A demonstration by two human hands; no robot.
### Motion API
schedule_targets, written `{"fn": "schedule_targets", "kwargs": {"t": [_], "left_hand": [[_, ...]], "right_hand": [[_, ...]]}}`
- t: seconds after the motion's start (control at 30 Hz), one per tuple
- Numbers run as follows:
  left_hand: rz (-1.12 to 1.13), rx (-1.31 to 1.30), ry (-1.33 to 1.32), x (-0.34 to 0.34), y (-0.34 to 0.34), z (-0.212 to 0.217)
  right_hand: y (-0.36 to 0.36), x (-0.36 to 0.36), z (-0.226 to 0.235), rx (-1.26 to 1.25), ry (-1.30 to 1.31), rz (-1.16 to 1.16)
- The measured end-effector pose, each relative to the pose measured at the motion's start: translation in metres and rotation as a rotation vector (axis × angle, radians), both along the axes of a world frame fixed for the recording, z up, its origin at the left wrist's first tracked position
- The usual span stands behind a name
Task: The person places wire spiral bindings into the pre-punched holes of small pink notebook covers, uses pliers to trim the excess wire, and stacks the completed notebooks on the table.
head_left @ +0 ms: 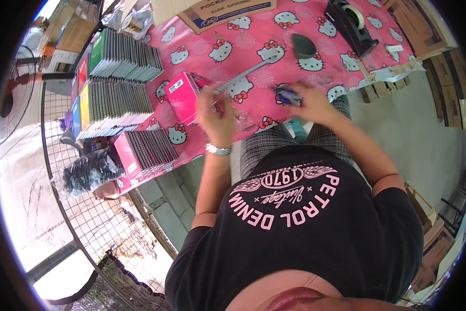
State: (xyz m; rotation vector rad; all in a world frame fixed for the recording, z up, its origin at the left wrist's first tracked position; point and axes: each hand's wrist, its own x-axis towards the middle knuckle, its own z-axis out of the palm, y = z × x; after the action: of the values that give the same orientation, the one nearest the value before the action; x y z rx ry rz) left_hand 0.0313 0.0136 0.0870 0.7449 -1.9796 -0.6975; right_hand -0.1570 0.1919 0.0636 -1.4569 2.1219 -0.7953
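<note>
Rod point(246, 74), slender, grey, seemingly pinched by left hand point(215, 115), angled clear of adjacent pink-covered notebook point(182, 98); blurred blue-grey bundle point(288, 97) gripped by right hand point(314, 105).

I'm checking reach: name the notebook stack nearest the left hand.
The short pink stack, right beside the left hand; the green row, yellow row and longer pink row are farther away.

On your table point(199, 41), covered in pink cat-print cloth, 1 brown cardboard box point(227, 11) sits at the far edge. You have 1 black tape dispenser with a pale roll point(344, 28) near the right end, and 1 flat, dark green rounded piece point(303, 46) between them. Beyond the left edge, you'll see 1 black wire-caged fan point(7, 103); past the right edge, stacked brown cartons point(453, 78).
</note>
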Motion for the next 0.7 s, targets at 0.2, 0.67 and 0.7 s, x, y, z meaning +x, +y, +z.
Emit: {"fn": "schedule_targets", "kwargs": {"t": [0.2, 0.67, 0.7], "left_hand": [[0.189, -0.138, -0.696, 0.014, -0.09, 0.079], [0.068, 1.206, 0.29, 0.066, -0.117, -0.015], [0.025, 1.132, 0.318, 0.066, -0.116, -0.016]], "right_hand": [[-0.058, -0.034, -0.035, -0.182, 0.225, -0.008], [-0.23, 0.095, -0.008, 0.143, -0.498, 0.052], [-0.227, 0.095, -0.002, 0.154, -0.61, 0.071]]}}
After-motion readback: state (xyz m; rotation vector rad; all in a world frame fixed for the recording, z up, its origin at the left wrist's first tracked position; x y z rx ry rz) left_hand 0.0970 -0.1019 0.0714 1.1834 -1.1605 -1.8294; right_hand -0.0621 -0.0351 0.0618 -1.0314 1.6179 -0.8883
